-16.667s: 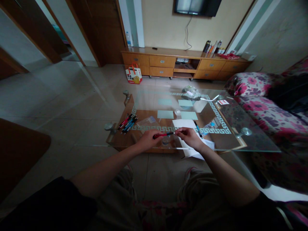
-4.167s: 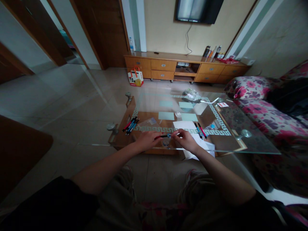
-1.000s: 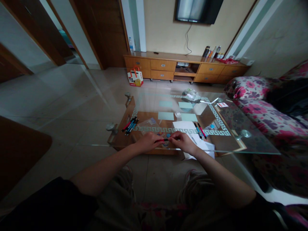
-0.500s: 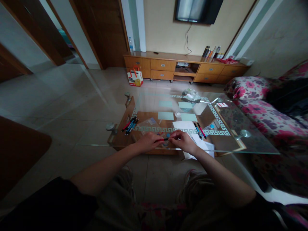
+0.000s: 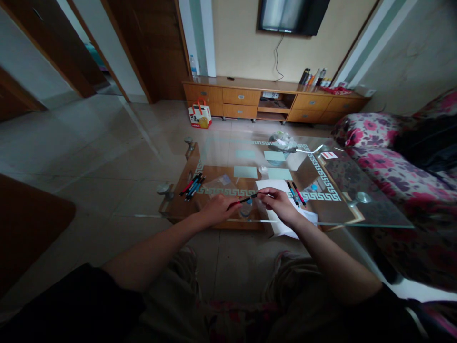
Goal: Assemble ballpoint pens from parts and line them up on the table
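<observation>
pen [image 5: 242, 201], red and black, pinched by left hand [image 5: 214, 209] and right hand [image 5: 280, 204] over table [image 5: 371, 214] near edge; loose grip could drop it.

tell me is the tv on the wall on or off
Cannot tell for sure. The tv screen shows pale grey vertical bands, which may be a picture or a window's reflection, and its top is cut off.

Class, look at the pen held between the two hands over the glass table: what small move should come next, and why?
Probably lay the red pen beside the two pens on the white paper. The left hand grips its barrel and the right hand pinches near its tip, so it looks assembled, and a pile of pens waits at the left.
</observation>
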A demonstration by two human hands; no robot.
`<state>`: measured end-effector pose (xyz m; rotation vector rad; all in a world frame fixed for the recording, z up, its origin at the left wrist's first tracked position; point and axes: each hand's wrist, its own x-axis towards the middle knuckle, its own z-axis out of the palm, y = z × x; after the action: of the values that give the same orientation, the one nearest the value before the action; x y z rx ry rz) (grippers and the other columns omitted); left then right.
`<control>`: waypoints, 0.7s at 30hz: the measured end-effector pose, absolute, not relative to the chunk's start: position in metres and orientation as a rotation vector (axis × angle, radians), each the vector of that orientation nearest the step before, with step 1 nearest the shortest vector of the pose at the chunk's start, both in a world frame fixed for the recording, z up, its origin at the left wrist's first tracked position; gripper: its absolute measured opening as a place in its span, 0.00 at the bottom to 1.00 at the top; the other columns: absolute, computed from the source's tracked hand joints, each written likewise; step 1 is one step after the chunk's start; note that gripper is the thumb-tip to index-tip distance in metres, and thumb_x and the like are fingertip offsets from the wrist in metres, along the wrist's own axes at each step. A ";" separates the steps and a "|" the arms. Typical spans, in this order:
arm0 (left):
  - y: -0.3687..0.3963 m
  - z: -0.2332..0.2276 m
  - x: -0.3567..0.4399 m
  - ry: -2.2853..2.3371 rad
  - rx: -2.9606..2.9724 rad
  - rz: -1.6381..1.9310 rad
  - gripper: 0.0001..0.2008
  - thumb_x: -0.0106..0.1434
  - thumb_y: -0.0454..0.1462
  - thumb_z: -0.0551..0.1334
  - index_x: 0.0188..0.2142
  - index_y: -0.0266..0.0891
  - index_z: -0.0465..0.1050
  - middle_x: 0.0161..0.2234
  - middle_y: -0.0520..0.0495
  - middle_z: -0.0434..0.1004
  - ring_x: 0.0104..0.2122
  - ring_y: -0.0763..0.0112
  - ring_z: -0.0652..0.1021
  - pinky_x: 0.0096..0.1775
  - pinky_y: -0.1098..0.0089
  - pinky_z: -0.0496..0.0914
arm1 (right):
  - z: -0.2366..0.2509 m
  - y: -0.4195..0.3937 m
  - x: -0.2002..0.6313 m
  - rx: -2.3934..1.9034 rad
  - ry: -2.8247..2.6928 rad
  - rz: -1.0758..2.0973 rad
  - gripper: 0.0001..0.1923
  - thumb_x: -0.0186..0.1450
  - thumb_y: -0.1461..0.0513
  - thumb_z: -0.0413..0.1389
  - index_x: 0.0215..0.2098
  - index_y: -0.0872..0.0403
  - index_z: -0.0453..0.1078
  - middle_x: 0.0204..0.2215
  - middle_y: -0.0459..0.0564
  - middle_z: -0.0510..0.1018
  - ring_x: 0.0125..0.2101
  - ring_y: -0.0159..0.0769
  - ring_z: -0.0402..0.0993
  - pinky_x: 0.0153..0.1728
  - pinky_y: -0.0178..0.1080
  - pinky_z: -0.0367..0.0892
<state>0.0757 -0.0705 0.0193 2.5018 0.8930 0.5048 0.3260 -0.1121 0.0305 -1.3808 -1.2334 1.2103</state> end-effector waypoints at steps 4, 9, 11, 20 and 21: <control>-0.069 0.020 0.074 0.947 2.465 0.501 0.15 0.72 0.44 0.54 0.44 0.41 0.77 0.28 0.48 0.78 0.27 0.71 0.74 0.30 0.72 0.59 | 0.024 -0.100 0.358 -1.512 -1.170 0.912 0.20 0.58 0.50 0.61 0.42 0.56 0.72 0.33 0.50 0.79 0.27 0.33 0.72 0.26 0.34 0.65; -0.069 0.019 0.073 0.950 2.459 0.498 0.16 0.72 0.45 0.54 0.44 0.40 0.78 0.28 0.49 0.78 0.26 0.71 0.74 0.30 0.72 0.59 | 0.008 -0.092 0.392 -1.751 -1.399 0.466 0.15 0.60 0.56 0.59 0.42 0.55 0.75 0.38 0.53 0.82 0.30 0.37 0.76 0.35 0.40 0.69; -0.068 0.018 0.073 0.947 2.467 0.509 0.16 0.71 0.45 0.54 0.44 0.40 0.78 0.28 0.49 0.77 0.26 0.71 0.73 0.31 0.72 0.59 | 0.005 -0.091 0.398 -1.839 -1.463 0.388 0.14 0.61 0.58 0.57 0.43 0.54 0.75 0.37 0.52 0.82 0.29 0.37 0.76 0.36 0.41 0.69; -0.068 0.018 0.072 0.946 2.467 0.511 0.15 0.71 0.45 0.54 0.41 0.40 0.77 0.28 0.49 0.77 0.26 0.72 0.73 0.31 0.72 0.59 | -0.010 -0.091 0.403 -2.013 -1.827 0.208 0.14 0.63 0.63 0.55 0.45 0.53 0.76 0.40 0.53 0.81 0.40 0.42 0.77 0.44 0.41 0.69; -0.068 0.018 0.072 0.946 2.466 0.513 0.15 0.71 0.45 0.54 0.40 0.40 0.77 0.27 0.49 0.77 0.26 0.72 0.73 0.31 0.72 0.59 | -0.011 -0.090 0.403 -2.012 -1.843 0.206 0.14 0.63 0.63 0.54 0.45 0.53 0.76 0.41 0.54 0.81 0.41 0.43 0.77 0.45 0.41 0.69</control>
<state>0.0721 -0.0683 0.0185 2.4659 0.9461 0.5131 0.4031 -0.0904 -0.0110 -2.0125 -1.8435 0.2058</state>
